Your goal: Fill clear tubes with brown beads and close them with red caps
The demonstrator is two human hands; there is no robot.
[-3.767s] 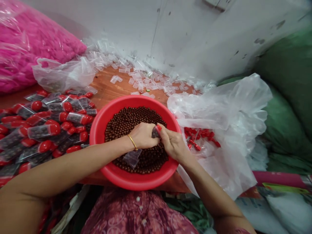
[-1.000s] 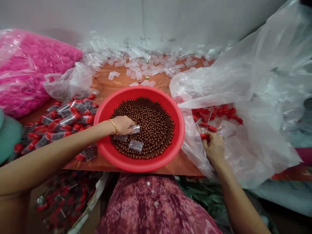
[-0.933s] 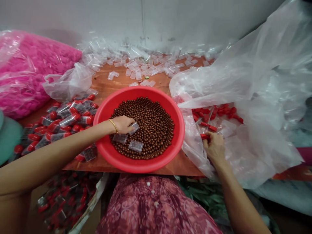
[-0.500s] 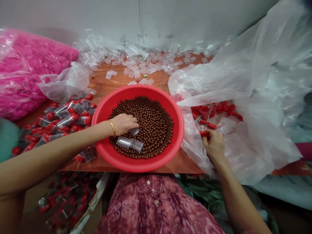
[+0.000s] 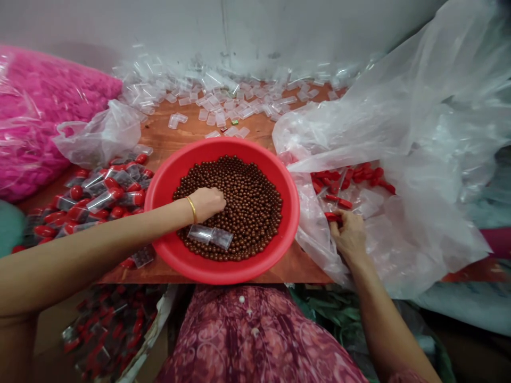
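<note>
A red bowl (image 5: 167,178) full of small brown beads (image 5: 247,197) sits at the table's front edge. My left hand (image 5: 206,203), with a gold bangle on the wrist, is curled down into the beads; what it grips is hidden. Two clear plastic tubes (image 5: 211,235) lie on the beads just below it. My right hand (image 5: 348,232) is inside a large clear plastic bag (image 5: 399,159), with its fingers pinched on a red cap (image 5: 332,217). More red caps (image 5: 351,178) lie in the bag beyond it.
Several bead-filled tubes with red caps (image 5: 99,194) are piled left of the bowl, beside a small clear bag (image 5: 99,135). Empty clear tubes (image 5: 223,98) are strewn along the wall. A pink-filled bag (image 5: 40,117) lies far left. A box of capped tubes (image 5: 107,330) sits below the table.
My left hand has pushed deeper into the beads, and the clear tube it held a second ago is out of sight. My right hand stays in the bag at the red caps.
</note>
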